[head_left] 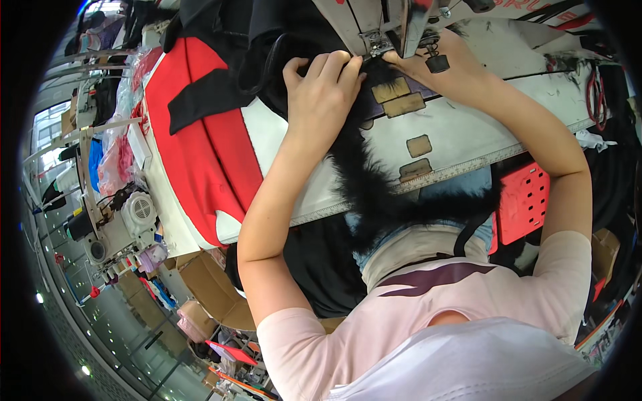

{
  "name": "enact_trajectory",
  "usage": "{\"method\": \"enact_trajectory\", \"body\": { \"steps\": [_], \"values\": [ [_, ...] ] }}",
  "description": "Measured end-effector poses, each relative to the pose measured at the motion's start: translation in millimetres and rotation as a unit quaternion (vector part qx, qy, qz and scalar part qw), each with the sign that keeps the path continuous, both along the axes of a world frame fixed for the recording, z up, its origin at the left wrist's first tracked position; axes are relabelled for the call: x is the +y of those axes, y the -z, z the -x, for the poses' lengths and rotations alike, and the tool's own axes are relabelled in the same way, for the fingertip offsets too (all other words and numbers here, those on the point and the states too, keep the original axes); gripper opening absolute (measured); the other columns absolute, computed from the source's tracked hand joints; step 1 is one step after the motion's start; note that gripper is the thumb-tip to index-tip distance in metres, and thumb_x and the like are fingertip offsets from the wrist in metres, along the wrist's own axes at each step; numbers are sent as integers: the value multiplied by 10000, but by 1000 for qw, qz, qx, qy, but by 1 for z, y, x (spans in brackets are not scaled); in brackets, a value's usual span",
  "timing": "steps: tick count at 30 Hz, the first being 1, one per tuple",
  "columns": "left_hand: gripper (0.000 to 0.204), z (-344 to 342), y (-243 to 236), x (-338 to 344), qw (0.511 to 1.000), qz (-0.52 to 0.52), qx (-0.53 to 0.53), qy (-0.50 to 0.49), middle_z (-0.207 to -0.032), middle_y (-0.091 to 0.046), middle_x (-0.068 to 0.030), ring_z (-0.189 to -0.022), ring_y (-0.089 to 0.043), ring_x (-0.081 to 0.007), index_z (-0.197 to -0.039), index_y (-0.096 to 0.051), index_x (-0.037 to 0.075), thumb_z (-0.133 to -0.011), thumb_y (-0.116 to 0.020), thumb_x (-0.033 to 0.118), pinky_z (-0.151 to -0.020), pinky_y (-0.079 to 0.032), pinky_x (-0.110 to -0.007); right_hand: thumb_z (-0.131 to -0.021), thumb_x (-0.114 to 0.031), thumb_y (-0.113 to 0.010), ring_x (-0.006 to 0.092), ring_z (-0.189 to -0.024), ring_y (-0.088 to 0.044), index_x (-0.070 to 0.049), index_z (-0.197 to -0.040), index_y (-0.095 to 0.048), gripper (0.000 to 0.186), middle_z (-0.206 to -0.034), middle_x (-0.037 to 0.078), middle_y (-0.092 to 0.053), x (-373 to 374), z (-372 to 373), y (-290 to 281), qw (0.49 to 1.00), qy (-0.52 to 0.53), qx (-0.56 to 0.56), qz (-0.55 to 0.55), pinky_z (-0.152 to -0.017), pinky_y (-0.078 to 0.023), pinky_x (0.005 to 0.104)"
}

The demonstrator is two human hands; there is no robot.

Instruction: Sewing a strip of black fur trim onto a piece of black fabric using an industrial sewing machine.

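1. My left hand (321, 90) lies knuckles up on the black fur strip (374, 180), fingers curled together and pressing the fur down just left of the presser foot (380, 45).
2. My right hand (428, 63) sits right of the foot, partly hidden behind the sewing machine head (374, 20); fingertips rest on the fur, but I cannot tell whether they pinch it.
3. The fur strip runs from under the foot, between both hands, down across the white machine table (455, 127) and over its ruler-marked front edge (461, 167) toward my lap.
4. Red, white and black fabric (200, 140) lies piled on the table to the left, touching the fur near my left hand.
5. A red perforated stool (525, 200) stands below the table's edge, right.
6. Cardboard boxes (207, 287) sit on the floor, lower left.
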State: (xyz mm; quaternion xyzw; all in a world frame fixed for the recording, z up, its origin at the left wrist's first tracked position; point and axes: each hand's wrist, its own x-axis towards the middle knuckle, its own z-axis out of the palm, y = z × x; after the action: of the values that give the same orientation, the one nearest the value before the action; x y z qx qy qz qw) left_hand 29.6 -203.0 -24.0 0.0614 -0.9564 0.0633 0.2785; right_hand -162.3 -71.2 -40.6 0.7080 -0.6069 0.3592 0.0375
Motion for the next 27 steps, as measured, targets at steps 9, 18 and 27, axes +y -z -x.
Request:
{"method": "enact_trajectory", "body": {
  "steps": [9, 18, 27],
  "values": [
    [102, 2, 2, 0, 999, 41, 9, 2, -840, -561, 29, -798, -581, -124, -911, -659, 120, -814, -687, 117, -915, -358, -397, -777, -177, -718, 280, -821, -583, -72, -884, -622, 178, -813, 59, -595, 4, 5, -5, 991, 27, 128, -8, -726, -486, 392],
    [52, 13, 5, 0, 999, 48, 4, -2, -751, -504, 9, -806, -574, -140, -803, -624, 130, -822, -665, 105, -946, -348, -416, -787, -157, -735, 365, -675, -597, -27, -824, -656, 157, -700, 153, -613, 11, 26, 6, 995, 37, 38, -88, -602, -472, 411],
    [68, 13, 10, -3, 998, 49, 22, 11, -795, -522, 20, -836, -575, -129, -823, -650, 138, -781, -657, 85, -970, -327, -439, -624, -151, -631, 331, -574, -610, -86, -543, -607, 107, -585, 115, -591, 19, 31, 27, 971, 62, 157, -168, -522, -471, 452]
  ]
}}
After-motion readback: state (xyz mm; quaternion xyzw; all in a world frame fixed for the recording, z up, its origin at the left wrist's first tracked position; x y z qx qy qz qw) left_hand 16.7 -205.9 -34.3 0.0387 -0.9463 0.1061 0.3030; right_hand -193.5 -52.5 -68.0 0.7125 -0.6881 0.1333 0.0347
